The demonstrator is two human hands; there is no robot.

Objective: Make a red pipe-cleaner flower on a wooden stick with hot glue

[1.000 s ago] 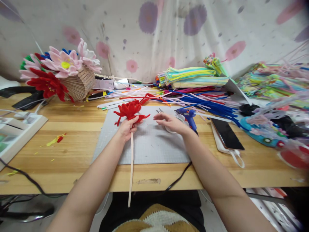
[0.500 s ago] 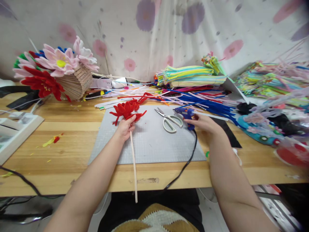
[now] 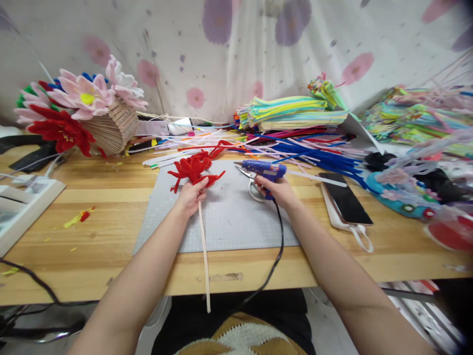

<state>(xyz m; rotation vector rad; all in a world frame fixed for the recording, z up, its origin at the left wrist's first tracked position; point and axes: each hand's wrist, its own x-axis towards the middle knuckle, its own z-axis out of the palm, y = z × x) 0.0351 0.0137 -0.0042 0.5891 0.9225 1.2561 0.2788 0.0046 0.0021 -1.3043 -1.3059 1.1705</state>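
My left hand (image 3: 191,198) is closed round the pale stem of a red pipe-cleaner flower (image 3: 192,167), just beneath the petals. The stem (image 3: 204,256) hangs down past the table's front edge. My right hand (image 3: 275,190) grips a blue glue gun (image 3: 264,170) by its handle, its nozzle pointing left toward the flower but apart from it. A white glue stick (image 3: 314,177) sticks out of the gun's back. Under the gun lie scissors (image 3: 254,191), partly hidden by it and my hand, on a grey cutting mat (image 3: 229,227).
A phone (image 3: 347,199) with a white cable lies right of the mat. Loose pipe cleaners (image 3: 318,155) and bundles (image 3: 291,113) spread along the back. At left stand a basket (image 3: 114,130) of fuzzy flowers and a white power strip (image 3: 29,202). The gun's black cord (image 3: 275,264) runs over the front edge.
My right hand has lifted the glue gun and brought it left, over the scissors. The phone has come into view. My left hand and the flower have stayed nearly still.
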